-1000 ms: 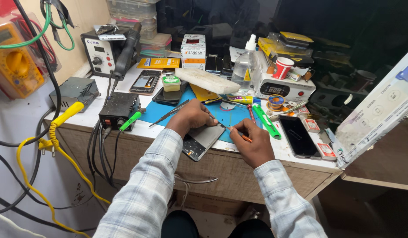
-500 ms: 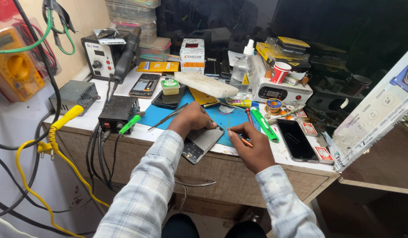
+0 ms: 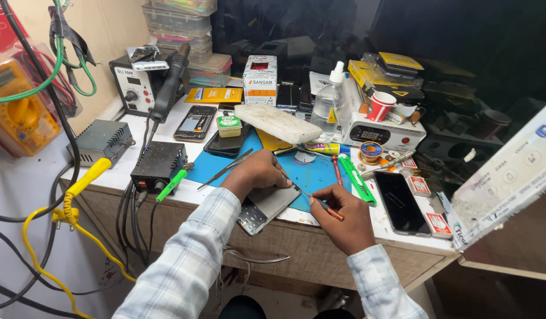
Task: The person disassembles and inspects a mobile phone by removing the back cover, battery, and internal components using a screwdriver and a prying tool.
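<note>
An opened phone (image 3: 266, 207) is being pinned flat at the front edge of the surface (image 3: 125, 177), partly on the blue mat (image 3: 314, 174) and partly overhanging toward the person. It is being pressed down by the left hand (image 3: 258, 172), whose grip is being kept closed over the far end of the phone, palm down, fingers curled over its top. The phone's long axis is running diagonally, from the near left corner up toward the far right, where the mat lies.

A thin screwdriver with an orange handle (image 3: 325, 205) is being held in the right hand (image 3: 344, 215), the grip being pinched tight around its shaft like a pen. Its tip is being pointed leftward at the phone's upper right corner, just beside the left fingertips; whether metal is actually being touched cannot be told. The right hand is thus lying to the right of the phone, just beside that corner. A dark phone (image 3: 400, 204) is lying face up near the right hand.
</note>
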